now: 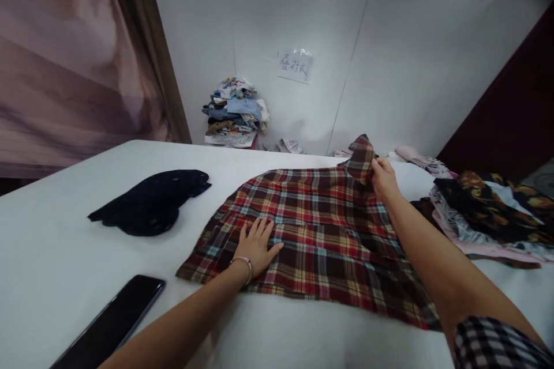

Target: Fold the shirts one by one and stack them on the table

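Note:
A plaid shirt (311, 230) in brown, red, yellow and light blue lies spread across the white table. My left hand (255, 245) rests flat on its left part, fingers spread, with a bracelet round the wrist. At the shirt's far right, my right hand (384, 176) pinches the cloth close to the collar, which it holds up off the table. The collar end stands raised and partly folded over. My right forearm hides some of the shirt's right edge.
A dark navy folded garment (151, 202) lies on the table (56, 242) at left, with a black phone (112, 323) nearer me. Piled clothes (489, 213) sit at right. A tall clothes stack (237, 112) stands beyond the far edge, beside a wall with a paper sign (296, 66).

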The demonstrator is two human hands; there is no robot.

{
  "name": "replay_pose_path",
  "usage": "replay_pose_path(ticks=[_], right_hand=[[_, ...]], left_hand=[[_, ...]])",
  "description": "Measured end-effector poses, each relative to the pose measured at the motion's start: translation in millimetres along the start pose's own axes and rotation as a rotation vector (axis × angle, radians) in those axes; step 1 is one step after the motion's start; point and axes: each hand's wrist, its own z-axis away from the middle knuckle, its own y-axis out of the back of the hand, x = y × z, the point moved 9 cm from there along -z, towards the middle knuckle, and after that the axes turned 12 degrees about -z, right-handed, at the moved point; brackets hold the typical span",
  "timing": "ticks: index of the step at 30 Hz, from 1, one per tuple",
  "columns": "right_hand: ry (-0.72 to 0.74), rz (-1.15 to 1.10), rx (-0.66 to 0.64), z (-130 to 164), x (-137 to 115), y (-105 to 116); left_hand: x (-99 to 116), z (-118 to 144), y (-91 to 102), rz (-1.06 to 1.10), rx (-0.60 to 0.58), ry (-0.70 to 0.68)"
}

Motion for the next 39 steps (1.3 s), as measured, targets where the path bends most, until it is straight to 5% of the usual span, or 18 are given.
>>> replay_pose_path(ticks=[3, 8, 10, 13, 19, 24, 29, 32, 35, 39], right_hand=[[-0.083, -0.162, -0.118, 49.0, -17.0, -1.1], [-0.412, -0.217, -0.198, 136.6, -0.1, 8.9], [-0.547, -0.196, -0.252, 163.9, 12.5, 8.9], [-0.743, -0.172, -0.291, 190.6, 29.3, 8.9], [-0.908, -0.087, -0.18, 194.9, 45.3, 14.6], [-0.794, -0.014, -0.159, 146.4, 43.2, 7.2], [-0.315, -0.019, 0.005, 48.2, -9.0, 15.2], [-0.145, 0.012, 0.011, 28.6, -46.5, 17.7], [-0.019, 0.054, -0.002, 55.5, -76.8, 22.8], [-0.056, 0.001, 0.116, 142.4, -74.0, 56.7]], left_hand=[[-12.1, -17.0, 15.2, 0.115, -0.052, 0.043], [-22.1, -80.1, 78.3, 0.016, 0.164, 0.018], [-10.2, -109.6, 83.1, -0.064, 0.165, -0.078], [15.7, -145.0, 65.3, -0.153, 0.069, -0.243], [45.4, -176.8, 33.3, -0.439, -0.03, -0.417], [22.2, -186.8, 55.9, -0.519, 0.019, -0.341], [-28.3, -174.2, 126.2, -0.476, 0.266, -0.156], [-50.1, -143.6, 162.3, -0.379, 0.392, -0.13], [-45.4, -93.8, 167.3, -0.314, 0.443, -0.29], [-27.9, -23.4, 121.6, -0.255, 0.35, -0.496]])
